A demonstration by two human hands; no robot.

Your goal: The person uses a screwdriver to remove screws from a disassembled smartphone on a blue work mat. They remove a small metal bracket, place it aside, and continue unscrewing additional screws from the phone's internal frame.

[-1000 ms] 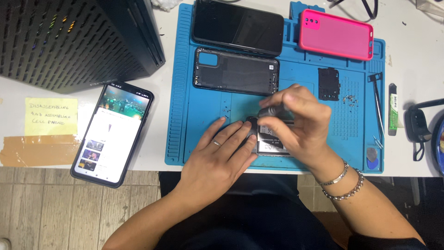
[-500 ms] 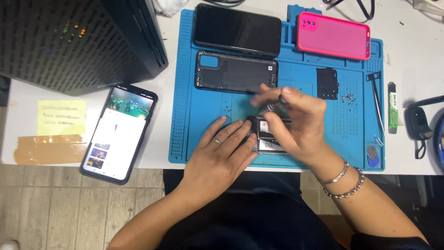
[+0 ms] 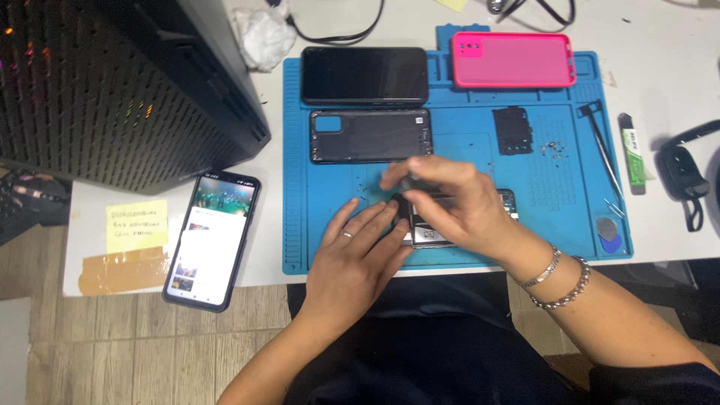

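1. Shifting since half a second ago, the right hand (image 3: 450, 201) is reaching further left over the opened phone (image 3: 457, 217), while the left hand (image 3: 358, 255) is staying flat at the mat's near edge.
2. Curled partly closed, the right hand is pinching something small and dark at the phone's left end; what it is cannot be told.
3. Lying open with fingers spread, the left hand is pressing on the blue work mat (image 3: 300, 150), its fingertips touching the phone's left edge and gripping nothing.
4. Resting near the mat's front edge, the opened phone is mostly hidden under both hands.
5. Sitting left of the mat are one yellow sticky note (image 3: 136, 226), a strip of brown tape (image 3: 124, 270) just below it, and one lit phone (image 3: 211, 240).
6. Lying on the mat are one dark phone (image 3: 364, 75), one pink case (image 3: 514, 60), one grey back cover (image 3: 371, 136) and one small black plate (image 3: 512, 130).
7. Showing at the right edge are one pair of tweezers (image 3: 600, 146) and one green-and-white flat tool (image 3: 634, 154).
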